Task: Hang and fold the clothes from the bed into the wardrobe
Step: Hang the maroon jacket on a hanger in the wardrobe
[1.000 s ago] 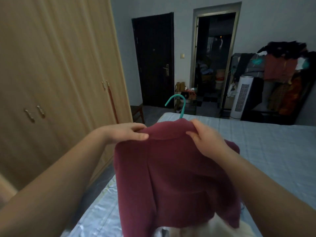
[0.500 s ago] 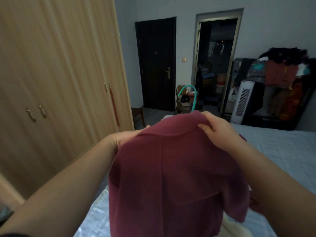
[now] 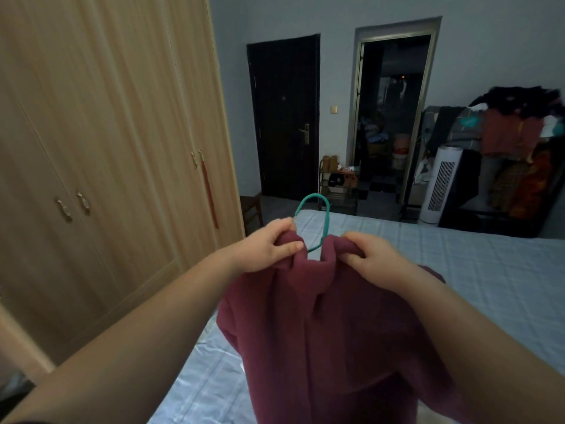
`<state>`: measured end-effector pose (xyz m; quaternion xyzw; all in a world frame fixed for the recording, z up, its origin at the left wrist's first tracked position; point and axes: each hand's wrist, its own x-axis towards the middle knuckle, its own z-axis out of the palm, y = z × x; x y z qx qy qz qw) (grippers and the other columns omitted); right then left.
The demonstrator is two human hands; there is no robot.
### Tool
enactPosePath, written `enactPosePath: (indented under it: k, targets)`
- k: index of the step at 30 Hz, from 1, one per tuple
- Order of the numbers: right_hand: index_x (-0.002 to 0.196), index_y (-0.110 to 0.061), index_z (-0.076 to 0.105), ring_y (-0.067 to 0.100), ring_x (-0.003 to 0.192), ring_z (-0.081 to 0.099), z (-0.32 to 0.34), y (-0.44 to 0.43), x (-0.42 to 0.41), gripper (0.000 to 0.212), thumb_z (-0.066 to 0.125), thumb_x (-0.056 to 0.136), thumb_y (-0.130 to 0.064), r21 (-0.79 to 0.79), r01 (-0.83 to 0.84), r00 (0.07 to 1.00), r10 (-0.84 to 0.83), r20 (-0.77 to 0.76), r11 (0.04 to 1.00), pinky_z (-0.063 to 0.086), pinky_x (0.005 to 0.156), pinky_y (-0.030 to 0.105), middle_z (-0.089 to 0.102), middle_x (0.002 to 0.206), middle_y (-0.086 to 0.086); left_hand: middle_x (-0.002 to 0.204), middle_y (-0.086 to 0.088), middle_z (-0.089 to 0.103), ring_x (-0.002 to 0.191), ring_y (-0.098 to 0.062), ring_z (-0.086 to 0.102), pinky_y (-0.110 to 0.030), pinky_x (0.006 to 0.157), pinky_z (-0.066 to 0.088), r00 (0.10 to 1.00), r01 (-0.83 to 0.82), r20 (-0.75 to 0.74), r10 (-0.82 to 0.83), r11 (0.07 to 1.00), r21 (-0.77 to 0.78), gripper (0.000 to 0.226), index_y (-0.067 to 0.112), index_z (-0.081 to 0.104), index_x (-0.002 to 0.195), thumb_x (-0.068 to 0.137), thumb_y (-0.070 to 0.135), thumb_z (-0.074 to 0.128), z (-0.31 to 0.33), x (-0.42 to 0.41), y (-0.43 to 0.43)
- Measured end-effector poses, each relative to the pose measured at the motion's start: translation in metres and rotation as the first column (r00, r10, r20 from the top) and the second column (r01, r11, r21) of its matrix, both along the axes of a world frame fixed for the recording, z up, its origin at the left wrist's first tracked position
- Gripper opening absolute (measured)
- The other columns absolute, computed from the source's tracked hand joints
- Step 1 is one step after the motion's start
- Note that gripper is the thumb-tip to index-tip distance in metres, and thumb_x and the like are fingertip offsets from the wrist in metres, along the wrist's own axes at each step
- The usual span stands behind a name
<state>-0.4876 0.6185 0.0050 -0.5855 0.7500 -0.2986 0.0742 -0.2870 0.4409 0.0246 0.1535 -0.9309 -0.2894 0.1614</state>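
A maroon jacket (image 3: 330, 338) hangs in front of me above the bed (image 3: 477, 270). My left hand (image 3: 266, 249) pinches the left side of its collar, and my right hand (image 3: 376, 258) bunches the right side. A teal hanger (image 3: 319, 209) sticks its hook up out of the neck opening between my hands; the rest of it is hidden inside the cloth. The wooden wardrobe (image 3: 101, 154) stands to the left with its doors closed.
A dark closed door (image 3: 286, 117) and an open doorway (image 3: 393, 117) are at the far wall. A white tower fan (image 3: 440, 185) and a rack piled with clothes (image 3: 516, 154) stand beyond the bed on the right. A small shoe shelf (image 3: 339, 188) sits by the doorway.
My hands have slid inward from the jacket's shoulders to its collar and gathered the cloth around the hanger's neck. The hook now shows fully between them.
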Motion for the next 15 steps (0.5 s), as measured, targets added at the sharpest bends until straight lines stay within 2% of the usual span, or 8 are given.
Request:
enactPosePath:
  k: [2,4,6,8,9,13,15]
  targets:
    - [0.096,-0.038,0.058,0.005,0.083,0.061,0.001,0.004,-0.004,0.003,0.056,0.094,-0.04,-0.033,0.046,0.999,-0.047,-0.015,0.998,0.053,0.079,0.043,0.064,0.088,-0.016,0.109,0.001,0.056,0.096,-0.011,0.056,-0.03,0.087,0.044,0.991,-0.003,0.137,0.007,1.0,-0.031,0.021,0.033,0.048,0.108,0.096,0.05,0.054,-0.008,0.006,-0.006]
    - [0.103,-0.037,0.059,0.006,0.088,0.061,-0.001,0.008,-0.007,0.008,0.056,0.095,-0.037,-0.04,0.055,0.998,-0.055,-0.001,0.998,0.053,0.083,0.042,0.065,0.094,-0.016,0.124,0.005,0.058,0.109,-0.013,0.058,-0.034,0.099,0.045,0.951,-0.022,0.308,0.036,0.999,-0.048,0.037,0.042,0.045,0.127,0.095,0.059,0.049,-0.013,0.014,-0.009]
    - [0.107,-0.036,0.06,0.006,0.093,0.061,-0.005,0.007,-0.004,0.012,0.057,0.096,-0.032,-0.04,0.021,1.0,-0.021,0.005,0.999,0.052,0.087,0.04,0.066,0.099,-0.017,0.124,0.01,0.062,0.11,-0.011,0.059,-0.034,0.101,0.046,0.926,-0.011,0.374,0.047,0.995,-0.098,0.042,0.04,0.051,0.131,0.093,0.059,0.053,-0.017,0.014,-0.008]
    - [0.113,-0.033,0.061,0.007,0.099,0.062,-0.007,0.003,0.002,0.018,0.057,0.097,-0.027,-0.049,-0.008,1.0,0.009,0.028,0.999,0.05,0.092,0.038,0.067,0.106,-0.015,0.1,0.008,0.067,0.092,-0.012,0.062,-0.039,0.088,0.051,0.953,-0.006,0.294,0.066,0.98,-0.201,0.032,0.031,0.063,0.11,0.092,0.056,0.057,-0.02,0.007,-0.001]
    - [0.118,-0.031,0.061,0.008,0.103,0.061,-0.006,0.001,0.005,0.022,0.057,0.097,-0.025,-0.055,-0.023,0.999,0.025,0.038,0.998,0.049,0.094,0.036,0.067,0.111,-0.013,0.091,0.007,0.066,0.085,-0.014,0.06,-0.041,0.082,0.052,0.966,-0.028,0.242,0.093,0.965,-0.261,0.029,0.03,0.063,0.101,0.092,0.057,0.057,-0.02,0.003,0.005]
    - [0.124,-0.025,0.061,0.007,0.105,0.059,0.013,0.001,0.013,0.028,0.056,0.098,-0.016,-0.052,-0.081,0.994,0.085,0.071,0.995,0.045,0.094,0.027,0.065,0.115,-0.009,0.086,0.006,0.067,0.086,-0.023,0.064,-0.036,0.072,0.05,0.975,-0.165,0.042,0.219,0.836,-0.523,0.033,0.032,0.056,0.099,0.092,0.063,0.048,-0.018,-0.007,0.019]
    - [0.12,-0.031,0.06,0.007,0.103,0.058,0.024,0.007,0.001,0.026,0.055,0.099,-0.016,-0.036,-0.061,0.997,0.063,0.051,0.997,0.043,0.089,0.024,0.064,0.112,-0.011,0.08,0.009,0.063,0.085,-0.022,0.064,-0.033,0.067,0.045,0.965,-0.252,-0.068,0.253,0.828,-0.5,0.029,0.032,0.054,0.093,0.093,0.06,0.049,-0.012,-0.003,0.016]
